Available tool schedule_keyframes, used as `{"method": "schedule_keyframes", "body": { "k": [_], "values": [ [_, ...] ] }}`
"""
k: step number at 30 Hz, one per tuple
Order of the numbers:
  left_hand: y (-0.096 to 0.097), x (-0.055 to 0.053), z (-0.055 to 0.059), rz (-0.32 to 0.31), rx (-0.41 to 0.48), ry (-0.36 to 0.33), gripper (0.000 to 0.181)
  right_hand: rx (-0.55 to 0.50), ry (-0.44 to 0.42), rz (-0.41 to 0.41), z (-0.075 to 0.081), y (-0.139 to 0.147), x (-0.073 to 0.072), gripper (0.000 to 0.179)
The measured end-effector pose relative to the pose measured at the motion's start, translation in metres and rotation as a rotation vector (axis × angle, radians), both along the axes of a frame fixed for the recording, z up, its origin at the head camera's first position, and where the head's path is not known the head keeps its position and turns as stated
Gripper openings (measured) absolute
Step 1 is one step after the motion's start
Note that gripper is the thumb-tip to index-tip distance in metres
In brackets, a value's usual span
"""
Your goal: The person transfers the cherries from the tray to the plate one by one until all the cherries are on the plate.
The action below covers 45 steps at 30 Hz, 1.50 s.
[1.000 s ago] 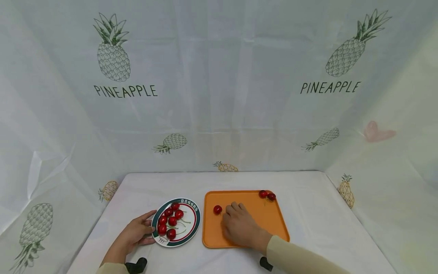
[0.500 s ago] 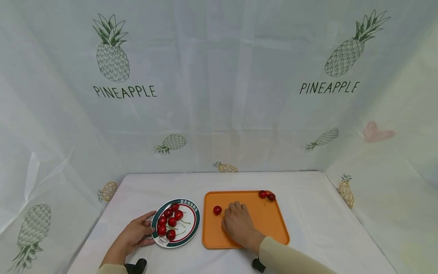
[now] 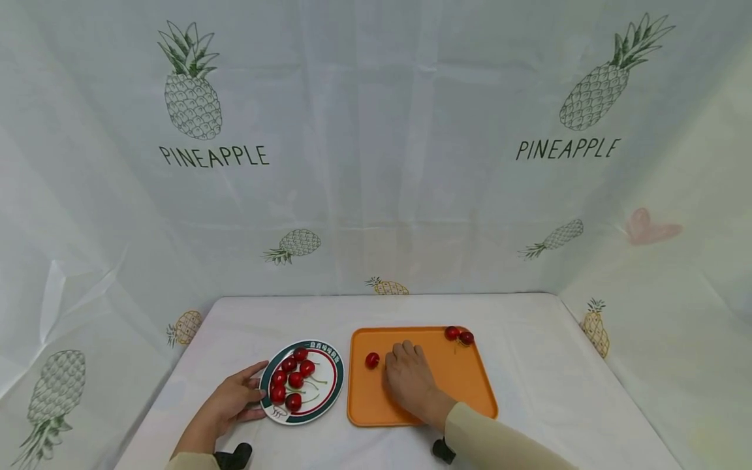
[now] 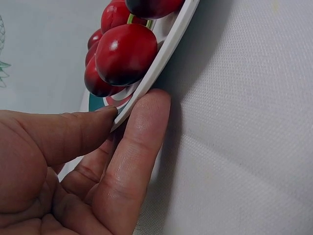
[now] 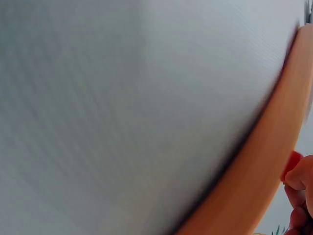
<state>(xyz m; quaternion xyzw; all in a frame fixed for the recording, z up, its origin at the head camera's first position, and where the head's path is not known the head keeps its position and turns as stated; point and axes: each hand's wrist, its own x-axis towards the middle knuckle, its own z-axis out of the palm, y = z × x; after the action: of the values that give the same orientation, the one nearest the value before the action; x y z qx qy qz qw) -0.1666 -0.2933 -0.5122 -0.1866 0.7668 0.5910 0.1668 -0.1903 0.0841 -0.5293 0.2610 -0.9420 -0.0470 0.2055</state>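
My left hand (image 3: 226, 401) holds the left rim of a round plate (image 3: 333, 391) with a green border, thumb over the edge and fingers beneath, as the left wrist view shows. Several red cherries (image 3: 296, 380) with stems lie on it. Over the left half of an orange tray (image 3: 458, 385), my right hand (image 3: 409, 382) has its fingers curled beside a single cherry (image 3: 372, 360). In the right wrist view, the thumb and finger pinch close against that red cherry (image 5: 292, 165); its stem is mostly hidden by the hand.
Two more cherries (image 3: 459, 335) lie at the tray's far right corner. Plate and tray stand side by side on a white-covered table (image 3: 517, 326), with a narrow gap between them. A pineapple-printed curtain (image 3: 376, 163) rises behind the table.
My right hand has shifted slightly away, its fingertips now a little farther from the single cherry, which has turned a little. The left hand and plate stay put.
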Motion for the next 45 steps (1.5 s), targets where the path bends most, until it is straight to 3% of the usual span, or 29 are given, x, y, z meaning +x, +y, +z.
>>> {"method": "schedule_keyframes", "body": {
  "k": [11, 22, 27, 34, 45],
  "values": [
    [0.001, 0.001, 0.002, 0.008, -0.007, 0.001, 0.069, 0.006, -0.005, 0.029, 0.016, -0.009, -0.01, 0.022],
    [0.001, 0.001, 0.003, 0.009, -0.01, -0.004, 0.069, 0.061, -0.053, 0.059, 0.031, -0.058, -0.019, 0.024],
    [0.002, -0.001, 0.002, 0.019, -0.016, -0.008, 0.07, 0.095, -0.057, 0.075, 0.03, -0.081, -0.025, 0.023],
    [0.002, -0.001, 0.0, 0.019, -0.012, -0.004, 0.07, 0.151, -0.087, 0.037, 0.026, -0.109, -0.035, 0.031],
    [0.001, -0.001, 0.0, 0.016, -0.014, -0.002, 0.07, 0.18, -0.148, 0.044, 0.014, -0.121, -0.032, 0.036]
  ]
}}
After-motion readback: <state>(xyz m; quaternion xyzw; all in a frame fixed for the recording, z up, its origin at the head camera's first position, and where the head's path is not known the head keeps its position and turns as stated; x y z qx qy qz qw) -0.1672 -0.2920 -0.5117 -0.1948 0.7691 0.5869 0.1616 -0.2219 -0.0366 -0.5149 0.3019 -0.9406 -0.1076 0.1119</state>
